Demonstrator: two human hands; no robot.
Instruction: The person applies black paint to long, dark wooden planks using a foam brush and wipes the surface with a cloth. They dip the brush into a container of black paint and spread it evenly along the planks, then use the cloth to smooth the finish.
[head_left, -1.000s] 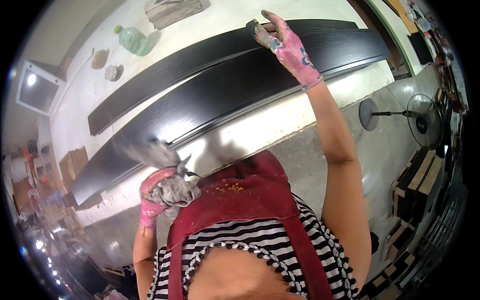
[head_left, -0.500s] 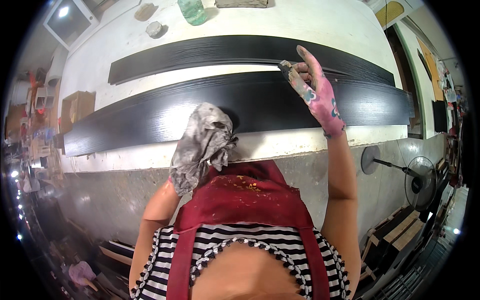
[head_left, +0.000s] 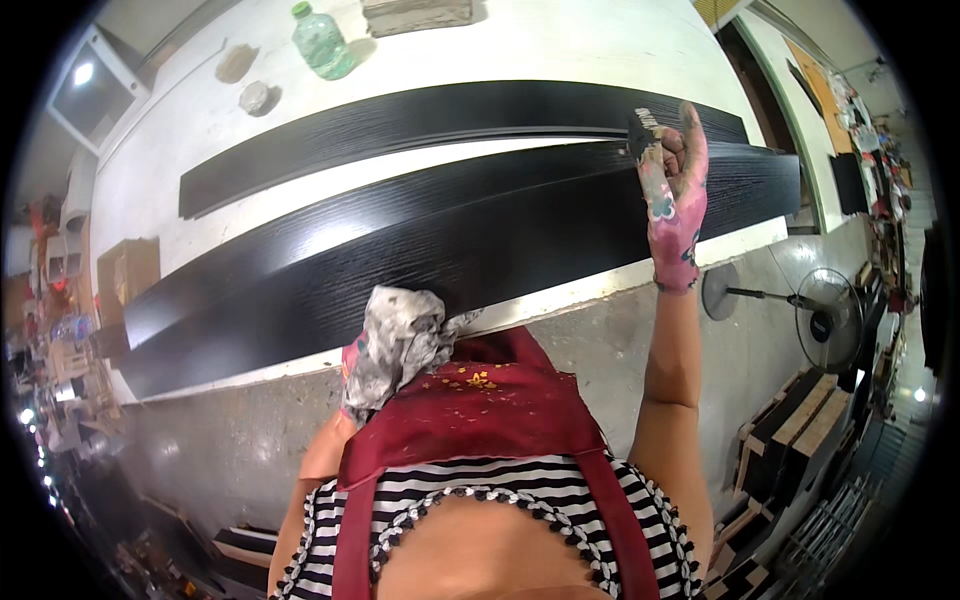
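Observation:
A crumpled grey-stained rag (head_left: 400,325) covers most of my left hand (head_left: 350,368), which is closed on it; only a bit of pink glove shows. The rag lies against the front edge of a long black wood-grained panel (head_left: 500,245). Two faces of this panel show, meeting along a lengthwise line. Toward its right end, my right hand (head_left: 678,225), in a pink flowered glove with dirty fingertips, pinches a small flat black piece (head_left: 640,130) with pale marks. One of its fingers points up. Behind lies a narrower black strip (head_left: 420,120).
On the white table (head_left: 150,215) stand a green-tinted bottle (head_left: 322,45), a small round pale lump (head_left: 254,97) and a greyish block (head_left: 415,14). A cardboard box (head_left: 130,268) sits at the left end. A floor fan (head_left: 825,322) and stacked boards (head_left: 795,435) are at right.
The near panel has tipped, so a second face shows and its front reaches closer to me. My right hand has moved right along it with the black piece. The rag is lower in view.

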